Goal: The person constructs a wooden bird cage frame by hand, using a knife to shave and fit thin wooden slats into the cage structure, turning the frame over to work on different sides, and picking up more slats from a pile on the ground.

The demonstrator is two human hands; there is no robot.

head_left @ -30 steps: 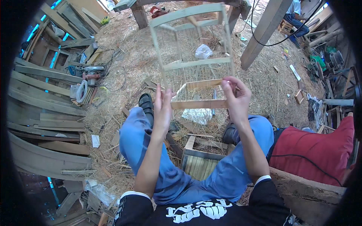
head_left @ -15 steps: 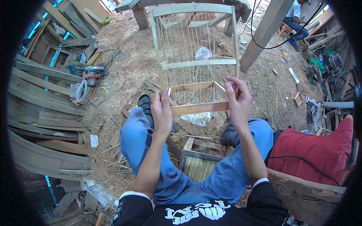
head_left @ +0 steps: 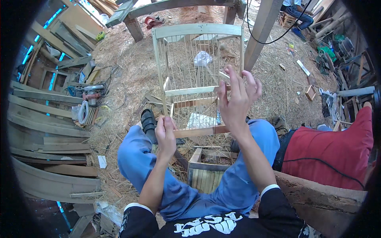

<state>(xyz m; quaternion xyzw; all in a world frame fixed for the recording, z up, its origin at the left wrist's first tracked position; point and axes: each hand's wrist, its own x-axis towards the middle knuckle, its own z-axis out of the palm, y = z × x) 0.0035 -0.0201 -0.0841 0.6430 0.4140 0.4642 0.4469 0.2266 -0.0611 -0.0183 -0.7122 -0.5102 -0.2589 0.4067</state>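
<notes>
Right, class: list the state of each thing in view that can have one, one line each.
Wooden frame: joined up, held at a near corner
Left hand: closed on the wooden frame
Right hand: fingers bent and parted
White plastic: crumpled
Black cable: hanging in a curve

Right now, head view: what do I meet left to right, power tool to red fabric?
Power tool → left hand → white plastic bag → right hand → red fabric.
</notes>
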